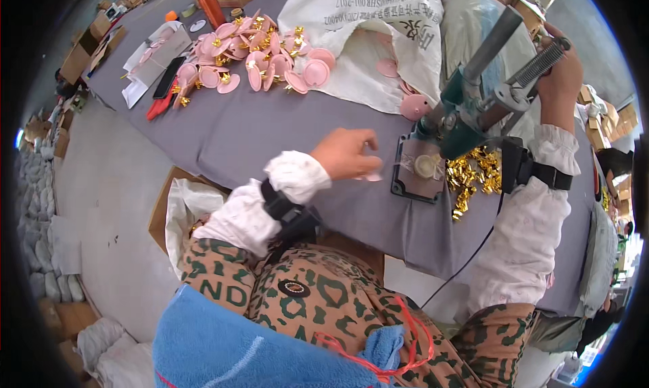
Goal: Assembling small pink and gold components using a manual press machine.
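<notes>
My right hand (562, 73) is raised at the upper right, wrapped round the lever of a green hand press, next to its spring (539, 62). The lever's grip is mostly hidden by the hand. The green press (466, 114) stands on the table with a square base plate (407, 185) and a pale round seat (425, 165) on it. Left of that plate hovers my left hand (345, 154), its fingers curled but apart. A small pale bit shows by its lower fingertips, too unclear to name. Golden foil-like pieces (473, 178) lie heaped beside the press.
Pink discs with golden clips (253, 53) lie piled at the back of the grey-covered table (270, 127). A white woven sack (358, 23) holds more pink discs. A phone (168, 78), a red-handled tool (160, 107) and an orange can (211, 9) are at the far left. A cardboard box (162, 215) stands below.
</notes>
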Available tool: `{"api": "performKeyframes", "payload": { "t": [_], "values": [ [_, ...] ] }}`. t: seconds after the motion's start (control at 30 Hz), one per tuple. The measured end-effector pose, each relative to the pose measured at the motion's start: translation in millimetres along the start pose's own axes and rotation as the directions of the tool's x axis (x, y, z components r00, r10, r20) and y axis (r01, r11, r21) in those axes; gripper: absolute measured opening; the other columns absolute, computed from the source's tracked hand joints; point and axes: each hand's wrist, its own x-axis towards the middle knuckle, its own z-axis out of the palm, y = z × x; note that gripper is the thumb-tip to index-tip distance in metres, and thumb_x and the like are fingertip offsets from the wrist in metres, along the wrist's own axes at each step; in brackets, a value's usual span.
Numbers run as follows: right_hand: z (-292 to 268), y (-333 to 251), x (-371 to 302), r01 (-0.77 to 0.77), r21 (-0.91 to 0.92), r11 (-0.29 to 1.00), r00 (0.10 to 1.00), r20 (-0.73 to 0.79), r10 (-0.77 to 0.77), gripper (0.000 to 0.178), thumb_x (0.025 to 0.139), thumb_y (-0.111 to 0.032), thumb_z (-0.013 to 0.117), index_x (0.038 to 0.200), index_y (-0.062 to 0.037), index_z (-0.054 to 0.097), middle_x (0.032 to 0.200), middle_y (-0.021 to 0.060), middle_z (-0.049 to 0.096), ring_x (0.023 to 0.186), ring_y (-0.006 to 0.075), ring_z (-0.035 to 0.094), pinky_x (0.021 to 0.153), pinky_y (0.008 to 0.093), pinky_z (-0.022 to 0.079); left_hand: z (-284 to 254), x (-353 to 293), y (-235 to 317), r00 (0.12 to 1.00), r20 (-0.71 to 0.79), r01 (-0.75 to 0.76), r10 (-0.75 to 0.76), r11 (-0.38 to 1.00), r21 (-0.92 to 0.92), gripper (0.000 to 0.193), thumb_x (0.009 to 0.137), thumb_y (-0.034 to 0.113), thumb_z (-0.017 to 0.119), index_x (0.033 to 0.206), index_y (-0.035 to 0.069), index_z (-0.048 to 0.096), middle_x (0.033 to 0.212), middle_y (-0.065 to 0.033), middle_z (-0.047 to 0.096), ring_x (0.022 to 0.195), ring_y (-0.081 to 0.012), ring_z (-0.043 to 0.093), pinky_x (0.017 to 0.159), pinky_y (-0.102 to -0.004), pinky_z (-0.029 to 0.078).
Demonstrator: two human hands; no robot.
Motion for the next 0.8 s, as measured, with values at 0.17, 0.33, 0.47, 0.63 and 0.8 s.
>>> {"api": "performKeyframes", "payload": {
  "t": [0.17, 0.33, 0.47, 0.63, 0.8],
  "values": [
    [10.7, -29.4, -5.2, -0.195, 0.374, 0.907, 0.98, 0.048, 0.191, 0.034, 0.075, 0.006, 0.052, 0.105, -0.0053, 0.065, 0.095, 0.0065, 0.062, 0.078, 0.0183, 0.059, 0.06, 0.0262, 0.047, -6.1, 12.7, -49.4, 0.998, -0.042, 0.059, -0.042, 0.805, 0.59, 0.034, 0.071, 0.033, 0.065, 0.096, 0.01, 0.064, 0.085, -0.0133, 0.067, 0.08, -0.0326, 0.064, 0.073, -0.0404, 0.05],
    [26.0, -55.9, -21.4, -0.233, 0.375, 0.897, 0.97, 0.026, 0.241, 0.033, 0.087, 0.002, 0.042, 0.105, -0.0063, 0.067, 0.083, 0.0018, 0.055, 0.06, 0.0052, 0.044, 0.044, 0.0191, 0.032, -39.6, -13.0, -75.3, 0.995, -0.089, 0.072, -0.04, 0.916, 0.395, 0.031, 0.07, 0.031, 0.066, 0.091, 0.01, 0.065, 0.088, -0.0149, 0.067, 0.084, -0.0331, 0.064, 0.075, -0.0393, 0.05],
    [15.4, -44.4, -15.2, -0.27, 0.41, 0.871, 0.962, 0.083, 0.26, 0.031, 0.089, -0.005, 0.046, 0.116, 0.0045, 0.058, 0.075, 0.0026, 0.056, 0.066, 0.0085, 0.053, 0.058, 0.0183, 0.042, -109.9, -120.0, -109.2, 0.95, -0.25, 0.263, -0.185, 0.909, 0.325, 0.035, 0.073, 0.034, 0.068, 0.091, 0.006, 0.062, 0.078, -0.0139, 0.062, 0.07, -0.0262, 0.061, 0.065, -0.0371, 0.048],
    [18.2, -44.7, -12.1, -0.24, 0.429, 0.871, 0.968, 0.042, 0.246, 0.031, 0.089, -0.006, 0.048, 0.116, 0.0049, 0.058, 0.079, 0.0032, 0.058, 0.069, 0.0087, 0.054, 0.063, 0.0181, 0.044, -149.3, -253.2, -159.7, 0.845, -0.377, 0.532, -0.379, 0.664, 0.525, 0.035, 0.073, 0.035, 0.064, 0.092, 0.006, 0.065, 0.089, -0.0178, 0.065, 0.083, -0.0356, 0.063, 0.075, -0.042, 0.049],
    [12.1, -55.7, -23.6, 0.308, -0.491, 0.815, 0.945, 0.06, -0.321, 0.031, 0.085, -0.001, 0.052, 0.114, -0.0032, 0.062, 0.074, -0.0023, 0.054, 0.058, 0.0041, 0.044, 0.049, 0.0197, 0.032, -153.0, -187.1, -132.4, 0.867, -0.451, 0.469, -0.213, 0.657, 0.591, 0.026, 0.075, 0.022, 0.068, 0.097, 0.008, 0.065, 0.104, -0.0142, 0.063, 0.1, -0.0322, 0.057, 0.087, -0.0399, 0.046]
  ]
}}
